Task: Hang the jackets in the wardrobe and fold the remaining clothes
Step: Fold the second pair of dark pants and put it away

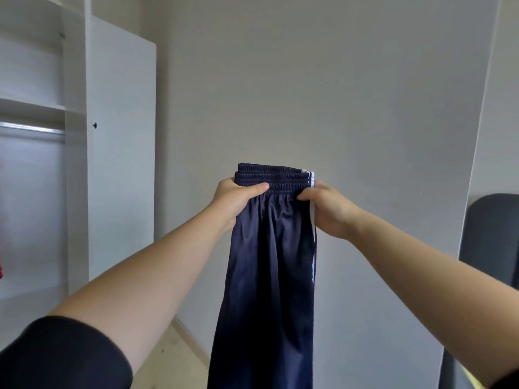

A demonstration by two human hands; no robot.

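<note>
Dark navy track trousers (pixel 269 276) with a white side stripe hang straight down in front of me, doubled lengthwise, their elastic waistband at the top. My left hand (pixel 233 200) grips the left end of the waistband, thumb laid across the front. My right hand (pixel 328 209) pinches the right end beside the stripe. Both arms are stretched forward at chest height. The trouser legs run out of the bottom of the frame. The open white wardrobe (pixel 42 113) stands at the left with its hanging rail (pixel 31 127).
The wardrobe door (pixel 120 141) stands open towards the room. A bit of red cloth (pixel 1 272) shows at the left frame edge inside the wardrobe. A dark chair back (pixel 491 242) is at the right. A plain wall faces me, with pale floor below.
</note>
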